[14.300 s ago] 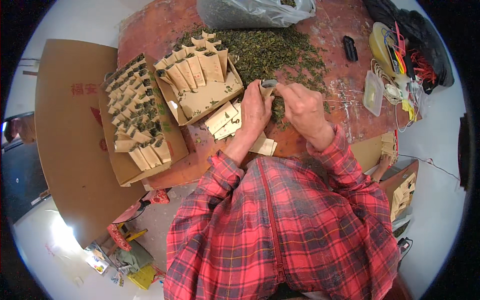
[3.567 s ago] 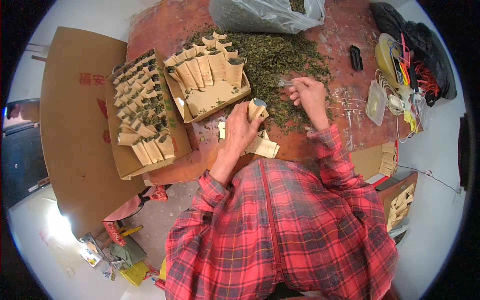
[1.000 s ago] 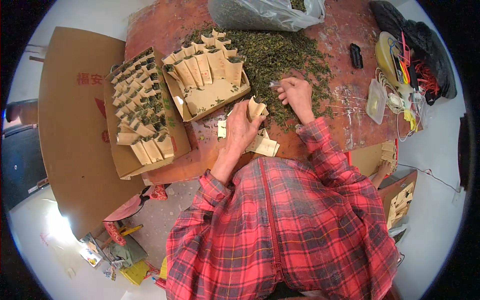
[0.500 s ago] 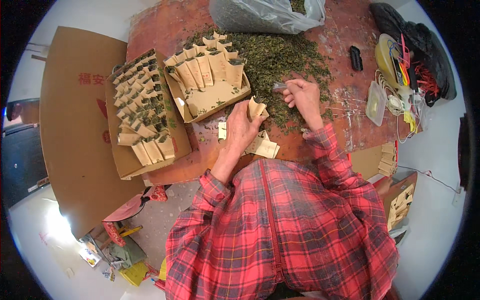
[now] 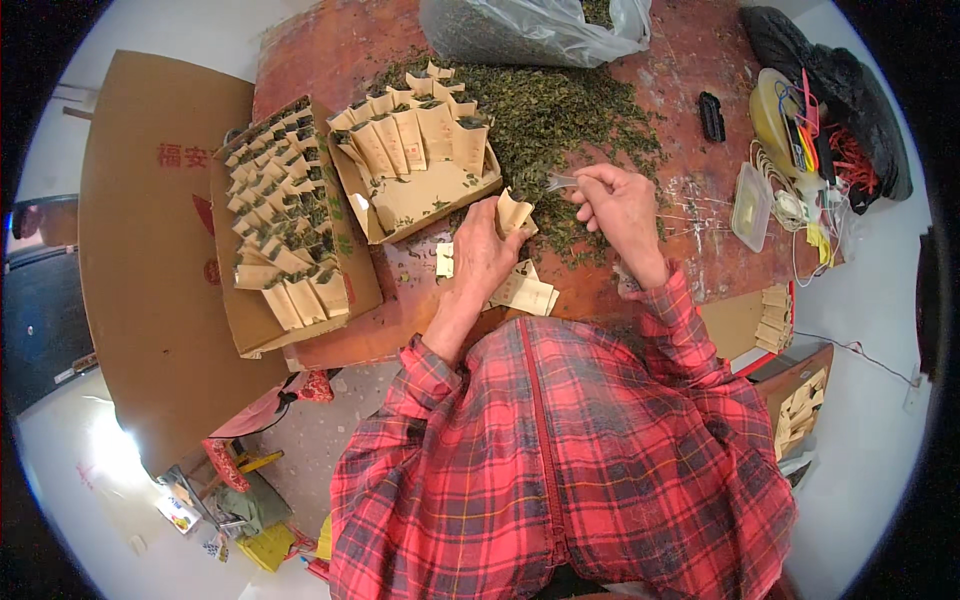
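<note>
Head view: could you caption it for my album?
The left hand holds a paper packet while the right hand holds a clear scoop at loose green leaves.

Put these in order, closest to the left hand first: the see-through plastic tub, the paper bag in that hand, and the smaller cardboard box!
From the head view:
1. Paper bag: right in the left hand's grip.
2. Smaller cardboard box: just ahead, a bit left.
3. See-through plastic tub: far over on the right.

Tan packet (image 5: 513, 212), red plaid shirt (image 5: 480, 450)
</note>
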A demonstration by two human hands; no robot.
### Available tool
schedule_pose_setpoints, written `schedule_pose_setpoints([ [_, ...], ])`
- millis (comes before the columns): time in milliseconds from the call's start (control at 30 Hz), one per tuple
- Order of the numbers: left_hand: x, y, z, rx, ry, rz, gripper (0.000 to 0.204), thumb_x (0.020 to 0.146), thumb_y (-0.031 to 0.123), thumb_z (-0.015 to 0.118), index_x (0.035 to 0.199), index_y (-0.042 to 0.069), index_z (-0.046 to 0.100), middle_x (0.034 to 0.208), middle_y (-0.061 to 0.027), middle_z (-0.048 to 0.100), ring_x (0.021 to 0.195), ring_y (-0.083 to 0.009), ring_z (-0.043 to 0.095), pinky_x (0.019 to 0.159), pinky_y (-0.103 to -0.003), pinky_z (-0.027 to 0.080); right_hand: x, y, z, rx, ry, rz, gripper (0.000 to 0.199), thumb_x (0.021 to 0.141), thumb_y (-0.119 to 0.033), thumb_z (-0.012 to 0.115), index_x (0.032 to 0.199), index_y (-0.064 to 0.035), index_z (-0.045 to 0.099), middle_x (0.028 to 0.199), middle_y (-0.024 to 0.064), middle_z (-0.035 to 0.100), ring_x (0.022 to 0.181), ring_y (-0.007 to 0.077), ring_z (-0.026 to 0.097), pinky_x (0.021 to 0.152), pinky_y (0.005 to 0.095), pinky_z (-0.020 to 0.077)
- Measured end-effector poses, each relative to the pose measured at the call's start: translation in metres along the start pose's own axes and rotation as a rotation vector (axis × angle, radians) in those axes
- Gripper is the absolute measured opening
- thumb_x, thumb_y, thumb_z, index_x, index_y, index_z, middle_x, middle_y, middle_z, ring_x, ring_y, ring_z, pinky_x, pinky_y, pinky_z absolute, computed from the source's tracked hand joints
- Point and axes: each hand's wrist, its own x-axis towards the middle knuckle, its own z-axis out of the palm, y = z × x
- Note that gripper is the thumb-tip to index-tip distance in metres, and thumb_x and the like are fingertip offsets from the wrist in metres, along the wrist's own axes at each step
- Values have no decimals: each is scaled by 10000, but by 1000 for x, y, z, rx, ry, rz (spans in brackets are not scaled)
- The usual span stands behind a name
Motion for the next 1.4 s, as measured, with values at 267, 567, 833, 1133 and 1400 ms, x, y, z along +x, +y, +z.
schedule_pose_setpoints([
  [267,0,6,-2,-11,-7,-6,456,775,117,838,1140,-18,601,1038,-243,634,973,-454,635,820,-510,517,-3,8,7,-233,21,-260,200,970,-94,636,1082,19,757,794,93,759,620,112,702,532,265,540],
  [567,-1,4,1,-6,20,40,483,772,107,840,1166,-14,589,1058,-247,636,1002,-458,636,831,-515,520,-8,11,17,-512,96,-687,117,906,-39,666,989,-10,744,849,188,739,763,341,735,644,402,576],
  [833,-2,-2,4,46,32,77,510,773,122,845,1188,-16,583,1063,-248,638,1002,-455,636,836,-511,529,-16,10,18,-640,121,-795,146,883,17,690,1023,-16,715,853,169,713,741,348,709,614,420,554],
  [1133,-2,2,2,21,-12,34,501,785,128,833,1196,-14,584,1045,-241,633,989,-448,633,826,-507,521,-21,5,18,-677,125,-888,225,849,48,692,1061,-26,714,775,127,654,666,309,676,561,400,531],
  [1400,-1,1,2,-11,6,39,480,790,131,829,1175,-17,583,1043,-248,632,989,-454,630,826,-510,520,-24,-1,13,-677,185,-898,263,826,58,700,1075,-24,714,760,115,643,663,298,668,552,400,524],
])
